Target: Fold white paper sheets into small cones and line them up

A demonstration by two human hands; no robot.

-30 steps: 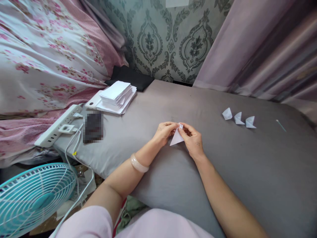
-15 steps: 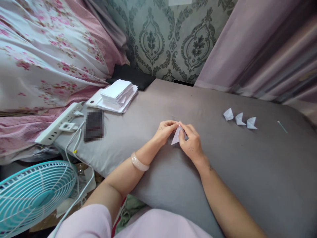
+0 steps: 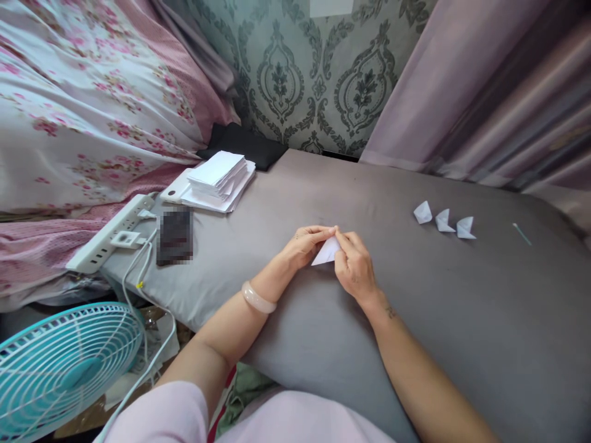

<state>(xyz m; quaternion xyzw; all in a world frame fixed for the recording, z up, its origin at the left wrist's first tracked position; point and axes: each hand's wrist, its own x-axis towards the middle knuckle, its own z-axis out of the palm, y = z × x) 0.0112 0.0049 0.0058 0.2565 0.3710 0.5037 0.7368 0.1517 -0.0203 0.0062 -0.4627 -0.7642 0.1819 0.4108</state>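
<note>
Together, the left hand (image 3: 303, 246) and right hand (image 3: 354, 264) pinch the folded white paper (image 3: 327, 251) over the grey cloth (image 3: 295, 191), meeting at its far end; it slants nearward and left, neither hand clearly nearer.

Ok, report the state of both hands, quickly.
Left hand: closed, holding the pointed folded white paper.
Right hand: closed, holding the same paper, fingertips at its top.
</note>
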